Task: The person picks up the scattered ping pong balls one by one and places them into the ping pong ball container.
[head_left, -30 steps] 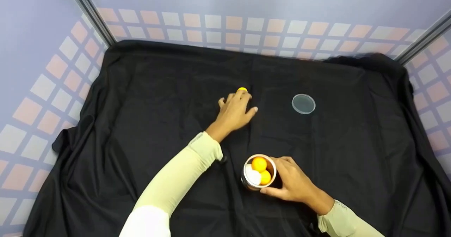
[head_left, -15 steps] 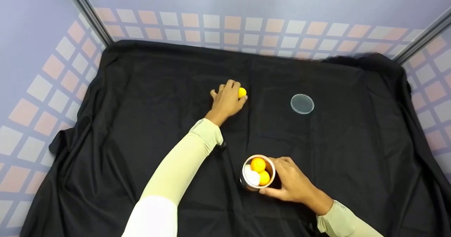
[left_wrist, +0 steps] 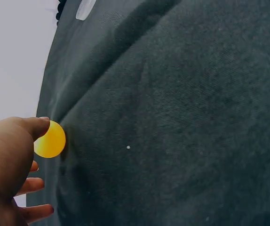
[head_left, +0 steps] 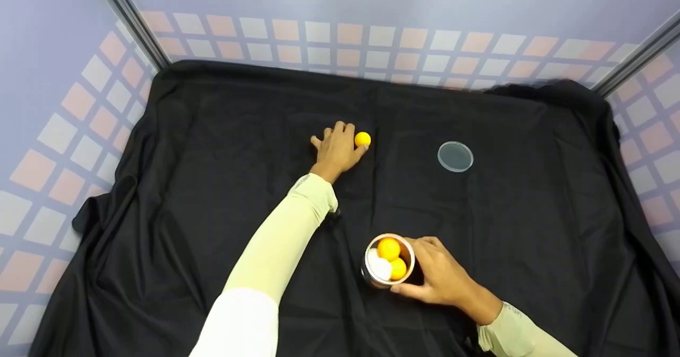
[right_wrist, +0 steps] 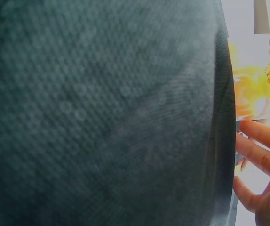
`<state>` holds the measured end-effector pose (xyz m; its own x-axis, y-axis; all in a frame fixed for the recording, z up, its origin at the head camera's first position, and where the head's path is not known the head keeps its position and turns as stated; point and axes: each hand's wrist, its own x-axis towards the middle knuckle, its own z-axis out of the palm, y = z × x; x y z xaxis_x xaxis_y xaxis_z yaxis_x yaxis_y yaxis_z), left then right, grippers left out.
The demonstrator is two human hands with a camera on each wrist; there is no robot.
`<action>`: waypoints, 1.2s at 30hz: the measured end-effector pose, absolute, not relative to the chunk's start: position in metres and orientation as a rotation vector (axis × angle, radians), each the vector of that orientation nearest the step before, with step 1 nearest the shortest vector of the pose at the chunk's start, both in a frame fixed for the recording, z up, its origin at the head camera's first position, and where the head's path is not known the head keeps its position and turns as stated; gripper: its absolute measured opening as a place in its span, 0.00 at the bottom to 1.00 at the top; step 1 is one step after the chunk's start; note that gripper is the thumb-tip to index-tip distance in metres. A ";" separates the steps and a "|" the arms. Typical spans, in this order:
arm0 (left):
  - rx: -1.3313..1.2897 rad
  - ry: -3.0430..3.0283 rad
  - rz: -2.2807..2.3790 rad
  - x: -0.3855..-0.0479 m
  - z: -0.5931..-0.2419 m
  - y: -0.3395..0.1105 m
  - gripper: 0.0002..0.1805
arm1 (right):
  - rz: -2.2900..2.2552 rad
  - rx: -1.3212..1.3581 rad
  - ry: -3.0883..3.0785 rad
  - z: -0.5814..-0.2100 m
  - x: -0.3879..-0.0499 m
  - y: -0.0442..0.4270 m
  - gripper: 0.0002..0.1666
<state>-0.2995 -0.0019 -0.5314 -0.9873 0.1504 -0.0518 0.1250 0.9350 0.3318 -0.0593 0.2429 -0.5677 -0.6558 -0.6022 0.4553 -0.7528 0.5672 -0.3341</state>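
Note:
In the head view my left hand (head_left: 337, 149) lies over the black cloth with its fingers spread. An orange ping-pong ball (head_left: 363, 139) sits between its thumb and index finger. The left wrist view shows the thumb overlapping the ball's (left_wrist: 51, 140) upper edge, the other fingers below it. My right hand (head_left: 443, 274) holds a clear round jar (head_left: 371, 278) upright by its right side, thumb near, fingers beyond. Inside the uncovered jar are two orange balls (head_left: 389, 248) and something white (head_left: 379, 268). In the right wrist view the jar (right_wrist: 252, 96) is overexposed.
A clear round lid (head_left: 455, 156) lies flat on the cloth, right of the left hand. Black cloth (head_left: 239, 187) covers the table, with folds along the left and right edges. Panels with pastel squares (head_left: 349, 34) stand behind and at the sides.
My left hand has shifted left, so the ball, earlier beyond its fingertips and partly covered, now shows between thumb and index finger. My right hand and the jar stay put.

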 end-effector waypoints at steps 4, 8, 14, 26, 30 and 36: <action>0.212 3.015 0.512 -0.300 -0.535 0.001 0.35 | 0.733 1.118 -2.512 -0.568 -0.060 0.242 0.50; 0.205 3.010 0.506 -0.301 -0.537 0.005 0.35 | 0.731 1.121 -2.516 -0.567 -0.059 0.243 0.50; 0.194 3.023 0.483 -0.302 -0.540 0.009 0.32 | 0.732 1.118 -2.526 -0.567 -0.059 0.243 0.51; 0.212 3.041 0.466 -0.302 -0.540 0.008 0.30 | 0.753 1.116 -2.524 -0.566 -0.059 0.242 0.50; 0.226 3.046 0.466 -0.300 -0.540 0.009 0.30 | 0.750 1.118 -2.521 -0.566 -0.060 0.242 0.50; 0.257 3.050 0.465 -0.298 -0.538 0.009 0.31 | 0.739 1.119 -2.517 -0.567 -0.060 0.243 0.50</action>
